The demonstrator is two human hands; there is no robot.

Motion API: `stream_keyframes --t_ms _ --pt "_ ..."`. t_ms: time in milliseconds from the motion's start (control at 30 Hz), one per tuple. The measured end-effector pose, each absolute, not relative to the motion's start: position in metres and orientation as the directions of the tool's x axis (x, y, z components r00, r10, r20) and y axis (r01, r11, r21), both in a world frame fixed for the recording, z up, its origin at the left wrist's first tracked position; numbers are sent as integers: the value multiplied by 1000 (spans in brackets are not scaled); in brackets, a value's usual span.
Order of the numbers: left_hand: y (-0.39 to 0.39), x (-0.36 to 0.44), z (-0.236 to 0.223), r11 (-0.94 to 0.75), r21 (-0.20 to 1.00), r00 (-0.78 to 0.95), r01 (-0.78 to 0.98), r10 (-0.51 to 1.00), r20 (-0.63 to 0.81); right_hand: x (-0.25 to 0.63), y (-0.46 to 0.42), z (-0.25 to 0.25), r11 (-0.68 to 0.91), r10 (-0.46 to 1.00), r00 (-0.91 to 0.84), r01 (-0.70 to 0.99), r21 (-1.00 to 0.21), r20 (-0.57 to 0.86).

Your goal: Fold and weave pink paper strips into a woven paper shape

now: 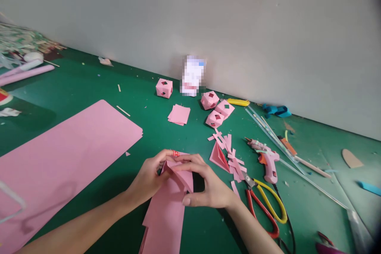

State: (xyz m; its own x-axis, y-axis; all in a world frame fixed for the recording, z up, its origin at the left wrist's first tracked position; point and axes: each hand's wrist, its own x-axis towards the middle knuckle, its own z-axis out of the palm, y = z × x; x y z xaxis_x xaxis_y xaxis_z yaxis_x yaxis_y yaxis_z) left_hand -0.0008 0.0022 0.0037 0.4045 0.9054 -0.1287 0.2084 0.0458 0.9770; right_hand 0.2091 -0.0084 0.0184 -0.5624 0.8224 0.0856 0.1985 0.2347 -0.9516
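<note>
My left hand (149, 178) and my right hand (205, 184) meet over a small folded pink paper piece (180, 174) just above the green table. The fingers of both hands are closed in a pinch on its folded edges. Under my hands lies a stack of pink paper strips (165, 218) that runs toward me. A folded pink triangle (218, 156) rests just right of my right hand.
A large pink sheet (65, 154) covers the left. Three pink paper cubes (164, 87) (210, 99) (218, 114), small pink squares (179, 114) and paper scraps (233, 158) lie behind. Scissors (263, 204), a pink glue gun (268, 158) and glue sticks (294, 162) are at right. A wall stands behind.
</note>
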Motion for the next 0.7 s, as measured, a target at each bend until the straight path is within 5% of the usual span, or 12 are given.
stream_keyframes --t_ms 333,700 --pt "3 0 5 45 957 298 287 945 -133 202 -11 17 212 862 -505 288 -934 40" --pt "0 -3 5 115 974 436 196 880 -192 201 -8 -5 -131 976 -161 95 -987 -145"
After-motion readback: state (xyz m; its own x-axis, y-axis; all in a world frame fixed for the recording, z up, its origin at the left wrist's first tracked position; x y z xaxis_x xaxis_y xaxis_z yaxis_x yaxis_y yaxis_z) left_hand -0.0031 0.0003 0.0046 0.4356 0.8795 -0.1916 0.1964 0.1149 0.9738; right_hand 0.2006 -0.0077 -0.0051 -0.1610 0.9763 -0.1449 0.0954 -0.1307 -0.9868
